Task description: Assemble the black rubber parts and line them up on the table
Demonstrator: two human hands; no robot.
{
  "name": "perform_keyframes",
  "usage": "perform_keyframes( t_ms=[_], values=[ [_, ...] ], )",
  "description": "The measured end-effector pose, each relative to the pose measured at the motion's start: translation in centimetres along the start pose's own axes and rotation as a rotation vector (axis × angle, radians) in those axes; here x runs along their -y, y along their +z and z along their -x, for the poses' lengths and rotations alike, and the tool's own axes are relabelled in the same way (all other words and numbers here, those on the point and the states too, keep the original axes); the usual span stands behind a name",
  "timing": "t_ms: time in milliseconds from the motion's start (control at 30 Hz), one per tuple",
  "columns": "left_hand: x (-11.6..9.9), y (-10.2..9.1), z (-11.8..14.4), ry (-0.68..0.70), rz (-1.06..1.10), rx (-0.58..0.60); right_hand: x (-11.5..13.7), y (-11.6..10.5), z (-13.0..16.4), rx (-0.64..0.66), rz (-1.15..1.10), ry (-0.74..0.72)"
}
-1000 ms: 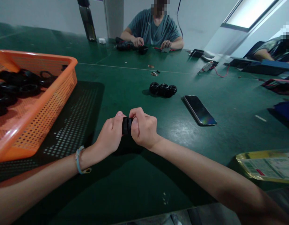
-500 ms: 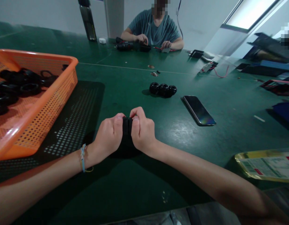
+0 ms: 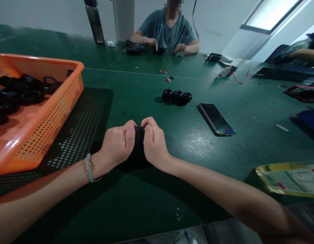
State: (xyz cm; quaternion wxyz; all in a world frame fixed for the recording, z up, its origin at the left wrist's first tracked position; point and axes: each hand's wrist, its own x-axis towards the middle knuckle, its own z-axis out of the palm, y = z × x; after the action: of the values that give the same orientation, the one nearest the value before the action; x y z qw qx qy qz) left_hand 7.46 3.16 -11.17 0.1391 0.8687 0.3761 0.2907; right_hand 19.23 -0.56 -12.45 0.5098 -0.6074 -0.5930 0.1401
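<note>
My left hand [image 3: 119, 142] and my right hand [image 3: 155, 140] are close together over the front of the green table. Both have their fingers wrapped round a black part [image 3: 139, 137], one on each side. Only a dark strip with a narrow seam shows between the thumbs, so its full shape is hidden. Beyond my hands lies a row of black ring-shaped parts [image 3: 176, 97], standing side by side. A blue cord bracelet [image 3: 89, 168] circles my left wrist.
An orange perforated basket [image 3: 55, 117] with several black parts stands at the left. To the right lie a phone [image 3: 216, 119] and a gold-edged packet [image 3: 290, 179]. Across the green table [image 3: 136, 79] sit a person [image 3: 165, 28], a dark bottle [image 3: 95, 23] and a power tool [image 3: 135, 49].
My left hand has turned slightly, and the seam in the black part has narrowed. Across the table the person's hand has shifted a little. Another person at far right has moved.
</note>
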Motion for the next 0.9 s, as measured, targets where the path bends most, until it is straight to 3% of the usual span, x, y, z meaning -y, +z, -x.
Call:
perform_keyframes(
  t_ms=[233,400,500,567,667,900],
  values=[
    [-0.1,0.4,-0.2,-0.099,0.171,0.002,-0.6,-0.1,-0.3,-0.016,0.097,-0.134],
    [-0.5,0.6,-0.7,-0.365,0.498,0.037,-1.3,-0.9,-1.1,-0.043,0.221,-0.491],
    [-0.6,0.6,-0.7,-0.408,0.579,0.130,-1.5,-1.3,-1.4,-0.046,0.253,-0.633],
    [-0.6,0.6,-0.6,-0.415,0.598,0.141,-1.4,-1.3,-1.4,-0.044,0.272,-0.655],
    [-0.4,0.9,-0.3,-0.425,0.588,0.062,-1.3,-1.1,-1.2,-0.045,0.289,-0.619],
    [-0.3,1.0,0.1,-0.295,0.401,0.024,-0.9,-0.7,-0.5,-0.043,0.283,-0.472]
  ],
)
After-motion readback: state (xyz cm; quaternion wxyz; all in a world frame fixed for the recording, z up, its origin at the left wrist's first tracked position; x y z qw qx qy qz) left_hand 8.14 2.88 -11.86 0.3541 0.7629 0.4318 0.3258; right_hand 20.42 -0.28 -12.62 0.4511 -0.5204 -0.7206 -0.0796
